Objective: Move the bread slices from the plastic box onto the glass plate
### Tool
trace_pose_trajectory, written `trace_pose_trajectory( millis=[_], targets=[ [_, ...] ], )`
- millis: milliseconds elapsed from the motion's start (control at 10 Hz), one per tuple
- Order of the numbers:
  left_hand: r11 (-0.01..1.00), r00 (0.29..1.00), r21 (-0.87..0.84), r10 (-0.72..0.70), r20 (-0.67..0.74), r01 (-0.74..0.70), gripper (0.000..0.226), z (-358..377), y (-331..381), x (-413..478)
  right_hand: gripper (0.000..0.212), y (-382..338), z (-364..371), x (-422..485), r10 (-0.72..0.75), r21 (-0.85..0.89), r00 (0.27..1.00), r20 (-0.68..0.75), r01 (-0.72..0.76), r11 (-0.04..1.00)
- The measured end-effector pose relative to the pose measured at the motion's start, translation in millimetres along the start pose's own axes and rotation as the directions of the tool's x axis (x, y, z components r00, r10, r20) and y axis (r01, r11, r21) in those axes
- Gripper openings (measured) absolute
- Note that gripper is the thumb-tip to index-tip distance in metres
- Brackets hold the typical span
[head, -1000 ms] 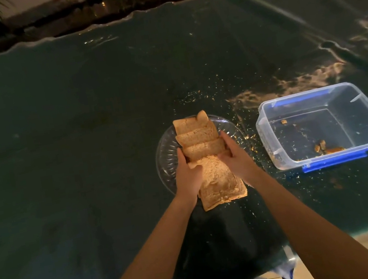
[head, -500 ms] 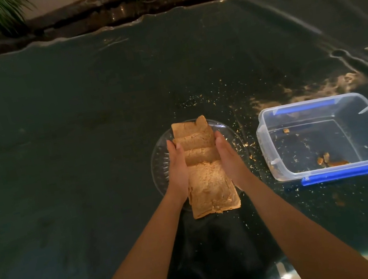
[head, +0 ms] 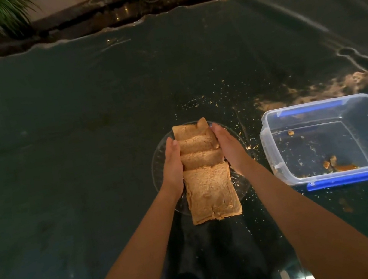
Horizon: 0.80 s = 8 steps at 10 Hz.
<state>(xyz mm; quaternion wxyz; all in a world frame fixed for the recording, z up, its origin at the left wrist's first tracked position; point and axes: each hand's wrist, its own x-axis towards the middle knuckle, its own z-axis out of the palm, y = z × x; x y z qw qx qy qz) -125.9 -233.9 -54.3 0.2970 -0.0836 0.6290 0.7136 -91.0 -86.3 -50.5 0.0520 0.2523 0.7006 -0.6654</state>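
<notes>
Several brown bread slices lie in an overlapping row across the round glass plate; the nearest slice hangs over the plate's front rim. My left hand presses flat against the row's left side. On the other side, my right hand does the same, so the row is squeezed between both palms with fingers straight. To the right stands the clear plastic box with blue clips, holding only crumbs and a few small bread scraps.
The table is covered in dark green plastic sheeting, strewn with crumbs around plate and box. A pale smear lies behind the box. Potted plants stand beyond the far edge. The near table edge runs just below my forearms.
Both hands have slid forward along the sides of the bread row, from its near end toward its far end, flattening against it. The slices look more neatly lined up.
</notes>
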Motion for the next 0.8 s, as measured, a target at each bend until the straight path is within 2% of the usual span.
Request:
trace_pose_trajectory(
  millis=[200, 500, 700, 800],
  targets=[
    [0.998, 0.999, 0.058, 0.027, -0.036, -0.024, 0.077, -4, 1, 1, 0.057, -2, 1, -1, 0.003, -0.048, 1.000, 0.009, -0.003, 0.999],
    [0.939, 0.992, 0.328, 0.119, -0.038, -0.100, 0.060, -4, 12, -16, 0.051, -1, -5, -32, -0.037, -0.099, 0.998, 0.050, 0.042, 0.994],
    [0.876, 0.993, 0.477, 0.110, -0.052, -0.072, 0.060, -3, 20, -43, 0.049, -8, -11, -58, -0.066, -0.264, 0.995, 0.075, 0.083, 0.961],
    [0.822, 0.990, 0.565, 0.126, -0.057, -0.072, 0.060, 3, 25, -59, 0.057, -13, -15, -71, -0.050, -0.406, 0.996, 0.079, 0.078, 0.910]
  ],
)
